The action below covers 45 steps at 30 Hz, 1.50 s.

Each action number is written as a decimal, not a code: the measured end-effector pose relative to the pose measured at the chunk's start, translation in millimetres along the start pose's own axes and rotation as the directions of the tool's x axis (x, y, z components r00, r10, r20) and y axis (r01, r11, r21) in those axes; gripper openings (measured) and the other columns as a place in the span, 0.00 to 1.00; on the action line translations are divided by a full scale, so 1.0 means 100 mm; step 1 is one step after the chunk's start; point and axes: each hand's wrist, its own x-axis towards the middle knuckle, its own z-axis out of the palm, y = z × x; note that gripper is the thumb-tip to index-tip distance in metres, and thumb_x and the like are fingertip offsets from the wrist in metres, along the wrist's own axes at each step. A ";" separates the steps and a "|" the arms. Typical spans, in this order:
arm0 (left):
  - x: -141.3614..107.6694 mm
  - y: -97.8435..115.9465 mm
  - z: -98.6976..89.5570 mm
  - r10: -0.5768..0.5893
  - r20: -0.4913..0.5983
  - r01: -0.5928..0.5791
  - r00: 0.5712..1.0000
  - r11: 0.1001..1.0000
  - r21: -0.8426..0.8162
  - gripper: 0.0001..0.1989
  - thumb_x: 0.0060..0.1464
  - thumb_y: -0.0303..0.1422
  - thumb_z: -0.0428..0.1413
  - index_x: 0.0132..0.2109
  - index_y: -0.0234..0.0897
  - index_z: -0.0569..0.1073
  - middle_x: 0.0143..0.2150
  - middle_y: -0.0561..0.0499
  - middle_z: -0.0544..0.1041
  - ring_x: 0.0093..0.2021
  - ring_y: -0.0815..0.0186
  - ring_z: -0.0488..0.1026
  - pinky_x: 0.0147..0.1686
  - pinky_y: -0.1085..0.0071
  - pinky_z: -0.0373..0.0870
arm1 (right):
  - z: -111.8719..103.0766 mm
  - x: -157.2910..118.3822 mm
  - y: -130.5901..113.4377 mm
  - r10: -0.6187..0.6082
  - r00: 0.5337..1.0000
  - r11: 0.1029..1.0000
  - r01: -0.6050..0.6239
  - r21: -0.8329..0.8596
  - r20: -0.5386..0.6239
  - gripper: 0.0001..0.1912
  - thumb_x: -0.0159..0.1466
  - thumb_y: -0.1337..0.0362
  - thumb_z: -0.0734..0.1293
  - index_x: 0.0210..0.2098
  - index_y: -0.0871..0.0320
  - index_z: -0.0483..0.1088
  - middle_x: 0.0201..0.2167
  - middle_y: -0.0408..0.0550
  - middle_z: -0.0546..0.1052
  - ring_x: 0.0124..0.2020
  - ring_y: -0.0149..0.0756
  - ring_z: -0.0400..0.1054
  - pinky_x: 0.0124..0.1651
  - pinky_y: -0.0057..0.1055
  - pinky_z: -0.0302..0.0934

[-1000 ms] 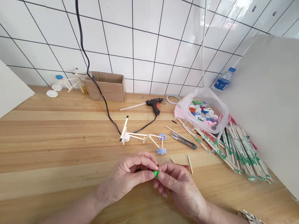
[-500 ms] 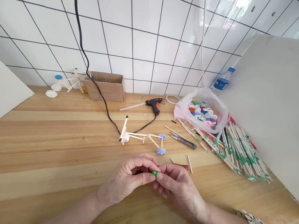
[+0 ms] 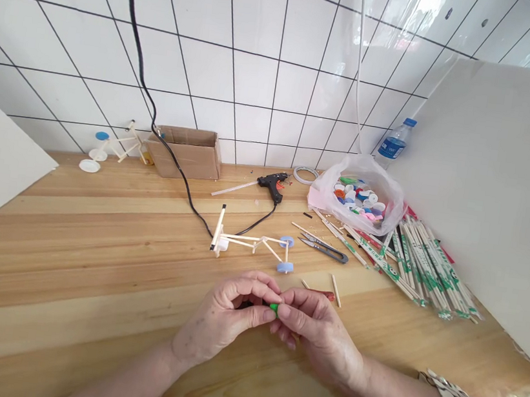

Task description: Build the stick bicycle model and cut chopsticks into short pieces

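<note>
Between my fingertips is a small bright green piece [image 3: 274,308], mostly covered, so its kind does not show. My left hand [image 3: 233,315] pinches it from the left, with something dark partly visible inside the curled fingers. From the right, my right hand [image 3: 314,322] grips the same piece with thumb and forefinger. Just beyond the hands lies a small three-wheeled model [image 3: 254,244] made of pale sticks, with blue bottle caps as rear wheels. A red-handled item [image 3: 325,294] and a short stick [image 3: 336,290] rest by my right hand.
Thread snips [image 3: 324,248] and a black glue gun [image 3: 271,185] lie further back. To the right are a plastic bag of bottle caps [image 3: 357,198] and wrapped chopsticks [image 3: 432,266]. A cardboard box [image 3: 185,155], another stick model [image 3: 122,147] and a bottle [image 3: 394,141] stand near the wall.
</note>
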 end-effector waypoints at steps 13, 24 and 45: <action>0.02 -0.02 -0.04 -0.012 0.016 0.010 1.000 0.991 0.135 0.04 0.47 0.27 0.60 0.34 0.38 0.77 0.40 0.49 0.72 0.38 0.66 0.70 0.40 0.69 0.67 | 0.04 -0.01 -0.01 -0.021 0.998 0.995 0.014 -0.099 -0.065 0.15 0.53 0.54 0.69 0.25 0.62 0.69 0.18 0.41 0.69 0.18 0.23 0.56 0.22 0.23 0.49; 0.02 -0.03 -0.04 -0.031 0.029 0.032 0.999 0.999 -0.025 0.04 0.48 0.27 0.59 0.33 0.40 0.77 0.38 0.51 0.71 0.39 0.66 0.70 0.41 0.70 0.67 | 0.01 0.00 0.00 -0.030 0.999 0.993 0.028 -0.116 -0.013 0.15 0.55 0.55 0.69 0.26 0.62 0.68 0.19 0.41 0.70 0.17 0.21 0.57 0.21 0.22 0.49; 0.02 0.03 -0.06 -0.038 0.055 0.038 0.998 0.999 0.010 0.05 0.48 0.28 0.60 0.34 0.41 0.79 0.39 0.50 0.73 0.41 0.65 0.71 0.42 0.69 0.68 | -0.03 -0.02 0.01 0.013 0.999 0.999 -0.011 -0.052 0.037 0.12 0.54 0.58 0.70 0.28 0.63 0.69 0.20 0.42 0.71 0.17 0.21 0.57 0.20 0.20 0.50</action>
